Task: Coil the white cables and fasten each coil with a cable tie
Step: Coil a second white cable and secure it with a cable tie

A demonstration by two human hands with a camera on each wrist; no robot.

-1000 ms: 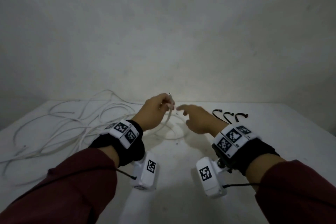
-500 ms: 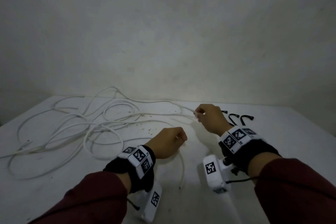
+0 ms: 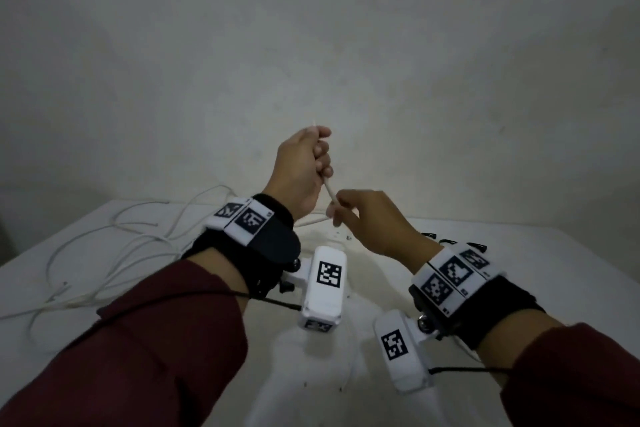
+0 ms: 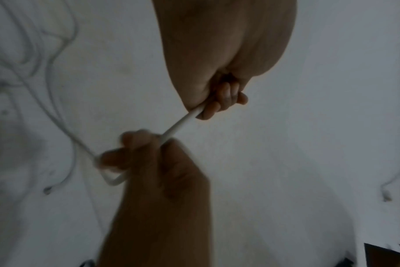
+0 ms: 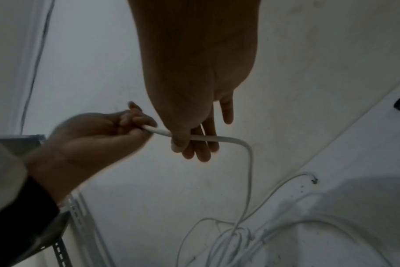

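Left hand: the left hand (image 3: pixel 300 170) was raised above the table (image 3: pixel 540 274), its fingers (image 4: pixel 219 103) curled into a fist round the white cable (image 3: pixel 329 191); a short cable end stuck out of the top of the fist in the head view.

Right hand: the right hand (image 3: pixel 372 222) was just below and right of the left hand, also off the table. Its thumb (image 5: pixel 178 142) pressed the cable against the fingers (image 5: pixel 203 146); the fingers were only lightly bent, with one finger apart from the rest and off the cable.

Cable between the hands: a short straight stretch ran slantwise from the bottom of the left fist to the right hand's pinch, with the two hands nearly touching.

Cable beyond the pinch: in the right wrist view the cable left the far side of the right hand's fingers, bent sharply, and hung down to the table.

Loose cables: a tangle of white cables (image 3: pixel 114 246) lay in loose loops on the table, left of the left hand and well apart from it; none was coiled or tied.

Cable ties: black cable ties (image 3: pixel 479 245) lay on the table just beyond the right wrist, partly hidden by the wrist band; their number could not be told.

Sleeves: both forearms wore dark red sleeves (image 3: pixel 145 340).
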